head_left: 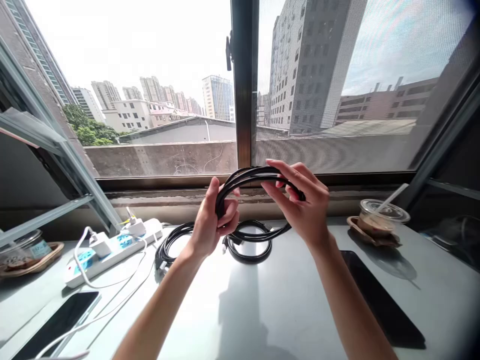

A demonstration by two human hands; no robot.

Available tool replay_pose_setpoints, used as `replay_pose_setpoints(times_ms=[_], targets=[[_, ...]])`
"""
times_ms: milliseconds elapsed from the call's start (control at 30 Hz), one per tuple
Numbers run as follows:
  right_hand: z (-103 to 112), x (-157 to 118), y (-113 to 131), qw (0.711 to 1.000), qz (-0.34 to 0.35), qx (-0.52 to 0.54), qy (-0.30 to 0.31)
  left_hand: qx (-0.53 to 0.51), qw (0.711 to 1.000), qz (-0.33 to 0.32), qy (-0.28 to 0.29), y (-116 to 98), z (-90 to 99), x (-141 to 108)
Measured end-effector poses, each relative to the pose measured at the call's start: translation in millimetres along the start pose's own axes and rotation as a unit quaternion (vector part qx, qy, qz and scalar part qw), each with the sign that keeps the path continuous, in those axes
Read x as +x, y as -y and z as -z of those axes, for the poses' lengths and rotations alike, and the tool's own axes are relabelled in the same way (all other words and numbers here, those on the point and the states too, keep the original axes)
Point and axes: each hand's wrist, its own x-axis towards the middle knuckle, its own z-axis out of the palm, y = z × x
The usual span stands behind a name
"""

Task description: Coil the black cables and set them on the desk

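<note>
A coiled black cable (pixel 250 175) is held up above the white table (pixel 300 300) in both hands. My left hand (pixel 215 220) has its fingers wrapped round the left side of the coil, thumb pointing up. On the coil's upper right, my right hand (pixel 300 200) holds the strands between thumb and fingers. Behind and below lie two more black cable coils: one (pixel 174 242) left of my left hand, partly hidden by it, and a smaller one (pixel 250 257) near the middle, with connectors at its edge.
At left are a white power strip (pixel 116 252) with plugs and white cords, a phone (pixel 60 325) and a food container (pixel 30 250). A dark flat slab (pixel 382 300) and a lidded cup with straw (pixel 382 215) stand at right. A window frame (pixel 245 100) rises behind.
</note>
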Motion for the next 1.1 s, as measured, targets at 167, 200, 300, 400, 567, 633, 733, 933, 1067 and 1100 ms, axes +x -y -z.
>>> replay_pose_setpoints(times_ms=[167, 200, 300, 400, 567, 633, 733, 933, 1067, 1100], targets=[[-1.3, -2.7, -8.5, 0.997, 0.036, -0.072, -0.016, 0.021, 0.999, -0.003, -0.042, 1.4, -2.1, 1.4], [-1.7, -3.3, -10.3, 0.995, 0.033, -0.088, -0.015, 0.024, 0.999, -0.009, -0.047, 1.7, -2.8, 1.7], [-3.0, -4.7, -14.3, 0.991, 0.006, -0.13, -0.009, 0.041, 0.998, -0.012, -0.04, 3.4, -4.8, 2.6], [-3.7, -5.4, -16.8, 0.987, -0.021, -0.159, -0.002, 0.071, 0.997, -0.002, -0.03, 6.1, -5.4, 3.0], [-2.9, -4.9, -21.8, 0.987, -0.074, -0.141, 0.021, 0.134, 0.989, -0.038, -0.048, 6.8, -4.1, 1.5], [-1.9, -4.5, -22.6, 0.985, -0.113, -0.124, 0.046, 0.145, 0.986, -0.053, -0.071, 3.9, -2.6, 1.2], [0.0, -3.7, -19.3, 0.971, -0.168, -0.128, 0.113, 0.152, 0.979, -0.08, -0.107, -2.2, 2.1, 1.1], [3.9, -1.9, -5.3, 0.947, -0.24, -0.018, 0.214, 0.189, 0.969, -0.106, -0.117, -9.4, 11.8, -2.6], [8.0, 0.1, 2.8, 0.928, -0.283, 0.043, 0.238, 0.188, 0.966, -0.132, -0.122, -10.0, 12.3, -5.1], [9.1, 1.0, 5.3, 0.925, -0.291, 0.069, 0.236, 0.186, 0.964, -0.141, -0.126, -10.5, 12.0, -5.4]])
